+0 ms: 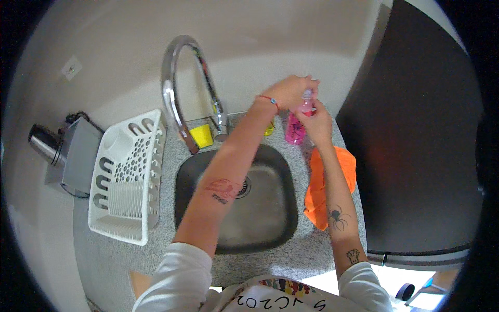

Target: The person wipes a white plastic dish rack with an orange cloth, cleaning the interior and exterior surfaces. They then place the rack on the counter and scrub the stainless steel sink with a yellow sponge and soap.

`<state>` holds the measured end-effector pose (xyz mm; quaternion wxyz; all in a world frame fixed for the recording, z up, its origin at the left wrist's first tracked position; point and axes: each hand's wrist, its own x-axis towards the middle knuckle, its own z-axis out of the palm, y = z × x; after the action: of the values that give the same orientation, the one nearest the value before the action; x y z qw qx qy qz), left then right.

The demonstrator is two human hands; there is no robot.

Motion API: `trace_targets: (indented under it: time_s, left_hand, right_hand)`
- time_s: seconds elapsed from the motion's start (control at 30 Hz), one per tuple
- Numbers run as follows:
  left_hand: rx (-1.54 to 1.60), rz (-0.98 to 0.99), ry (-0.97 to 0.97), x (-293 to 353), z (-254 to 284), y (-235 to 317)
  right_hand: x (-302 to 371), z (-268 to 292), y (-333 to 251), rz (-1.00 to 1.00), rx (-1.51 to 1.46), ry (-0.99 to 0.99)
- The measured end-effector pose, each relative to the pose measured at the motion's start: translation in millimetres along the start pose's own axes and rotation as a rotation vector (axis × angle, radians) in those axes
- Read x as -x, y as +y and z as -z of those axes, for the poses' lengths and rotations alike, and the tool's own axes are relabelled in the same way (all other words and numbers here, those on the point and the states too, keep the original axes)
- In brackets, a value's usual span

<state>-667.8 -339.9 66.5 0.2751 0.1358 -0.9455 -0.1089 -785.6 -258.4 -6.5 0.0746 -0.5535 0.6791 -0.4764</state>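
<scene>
A clear bottle of pink liquid [295, 132] stands on the counter behind the sink's right corner, its neck leaning slightly right. My right hand [318, 125] is closed around its upper part, just below the neck. My left hand [292, 92] reaches across the sink to the bottle's top, with its fingers pinched together beside the neck. A small whitish bit shows at those fingertips, too small to name. Below my right forearm an orange cloth [315, 200] lies on the counter. Partly hidden behind my left forearm is a small yellow item [269, 129].
The dark metal sink [275, 229] lies under my left forearm. A tall curved faucet [169, 88] rises behind it, beside a yellow container [201, 136]. On the left are a white dish rack [148, 208] and a grey appliance [83, 151]. A dark refrigerator [416, 140] borders the right.
</scene>
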Motion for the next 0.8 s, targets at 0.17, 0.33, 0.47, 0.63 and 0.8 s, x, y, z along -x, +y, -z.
trace_targets:
  time_s: [0.17, 0.33, 0.47, 0.63, 0.8]
  left_hand:
    - [0.001, 0.136, 0.774, 68, -32, 58]
    - [-0.456, 0.912, 1.139, 229, -27, -15]
    - [-0.340, 1.268, 0.238, 303, -21, -72]
    - [-0.251, 1.227, -0.121, 277, -29, -15]
    - [-0.132, 1.110, -0.330, 236, -72, 24]
  right_hand:
    - [2, 23, 28, -0.015, 0.017, -0.062]
    - [58, 71, 21, -0.203, 0.205, -0.135]
    - [106, 75, 40, -0.289, 0.614, -0.276]
    - [161, 67, 79, -0.238, 0.639, -0.215]
    - [171, 49, 85, -0.178, 0.711, -0.165]
